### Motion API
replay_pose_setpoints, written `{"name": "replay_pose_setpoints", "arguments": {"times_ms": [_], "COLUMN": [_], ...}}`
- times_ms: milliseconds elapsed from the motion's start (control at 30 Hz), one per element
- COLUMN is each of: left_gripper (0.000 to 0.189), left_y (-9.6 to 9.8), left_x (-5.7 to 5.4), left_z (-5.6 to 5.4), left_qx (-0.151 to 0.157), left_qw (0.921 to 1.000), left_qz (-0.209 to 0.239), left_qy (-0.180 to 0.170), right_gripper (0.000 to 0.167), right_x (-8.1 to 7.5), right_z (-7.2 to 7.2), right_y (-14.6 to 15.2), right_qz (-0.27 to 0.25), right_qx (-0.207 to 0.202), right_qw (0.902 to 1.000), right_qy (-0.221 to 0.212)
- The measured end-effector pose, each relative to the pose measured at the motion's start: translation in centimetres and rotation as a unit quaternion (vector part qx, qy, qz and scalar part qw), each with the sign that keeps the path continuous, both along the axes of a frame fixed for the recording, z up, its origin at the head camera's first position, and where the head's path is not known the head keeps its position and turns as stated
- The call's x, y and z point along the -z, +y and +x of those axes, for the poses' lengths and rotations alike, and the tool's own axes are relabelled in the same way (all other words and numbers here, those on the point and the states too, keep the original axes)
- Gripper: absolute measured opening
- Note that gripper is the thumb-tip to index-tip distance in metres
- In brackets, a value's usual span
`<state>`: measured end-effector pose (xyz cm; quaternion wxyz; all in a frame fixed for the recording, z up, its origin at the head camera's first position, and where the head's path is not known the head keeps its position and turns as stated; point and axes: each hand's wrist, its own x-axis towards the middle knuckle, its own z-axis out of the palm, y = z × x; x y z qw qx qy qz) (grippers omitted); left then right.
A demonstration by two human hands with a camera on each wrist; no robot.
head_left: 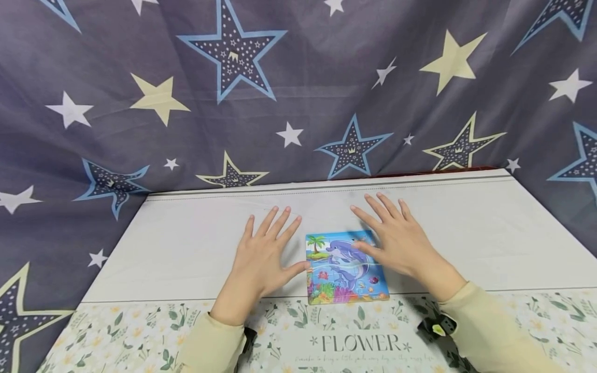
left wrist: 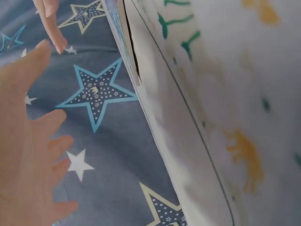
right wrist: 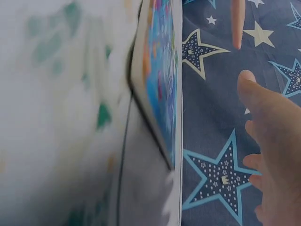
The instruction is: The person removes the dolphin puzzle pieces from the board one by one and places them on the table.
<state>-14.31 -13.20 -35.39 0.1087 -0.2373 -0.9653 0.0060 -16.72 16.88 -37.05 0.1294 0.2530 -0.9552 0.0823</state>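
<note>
A square jigsaw puzzle (head_left: 342,282) with a dolphin picture lies flat on the covered table, its pieces fitted together. In the right wrist view the puzzle (right wrist: 162,80) shows edge-on as a thin board. My left hand (head_left: 263,259) is spread just left of it, thumb pointing at its left edge. Over its upper right part hovers my right hand (head_left: 403,243), fingers spread, the thumb covering a bit of the picture. Neither hand holds anything. Both hands appear raised above the tabletop in the left wrist view and right wrist view.
A white tablecloth (head_left: 186,248) with a floral front band and the word FLOWER covers the table. Behind and at both sides hangs a dark grey curtain (head_left: 303,67) with stars. Dark straps (head_left: 438,326) sit at the wrists beside the light sleeves.
</note>
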Motion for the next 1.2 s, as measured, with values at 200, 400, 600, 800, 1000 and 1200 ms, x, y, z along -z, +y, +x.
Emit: {"name": "replay_pose_setpoints", "arguments": {"times_ms": [200,400,600,800,1000,1200], "left_gripper": [0.099,0.099,0.099,0.107,0.106,0.099], "left_y": [0.5,0.8,1.0,1.0,0.8,1.0], "left_x": [0.2,0.5,0.6,0.7,1.7,1.9], "left_z": [-0.6,-1.4,-2.3,-3.3,-4.0,-4.1], "left_qx": [-0.008,-0.013,-0.013,0.001,0.011,0.004], "left_qw": [0.9990,0.9962,0.9887,0.9639,0.9345,0.9359], "left_qz": [-0.009,0.002,0.017,0.100,0.169,0.161], "left_qy": [-0.043,-0.086,-0.148,-0.247,-0.313,-0.313], "right_gripper": [0.080,0.078,0.080,0.079,0.079,0.076], "right_x": [-0.2,0.1,0.3,0.4,0.7,0.5], "right_z": [-0.1,-0.9,-1.6,-2.0,-2.3,-2.4], "right_y": [-1.4,-2.3,-2.9,-3.6,-4.1,-4.7], "right_qz": [-0.020,-0.032,-0.046,-0.075,-0.092,-0.102], "right_qx": [-0.010,-0.021,-0.045,-0.085,-0.112,-0.117], "right_qw": [0.9997,0.9989,0.9950,0.9874,0.9794,0.9742], "right_qy": [-0.009,-0.026,-0.076,-0.110,-0.140,-0.164]}}
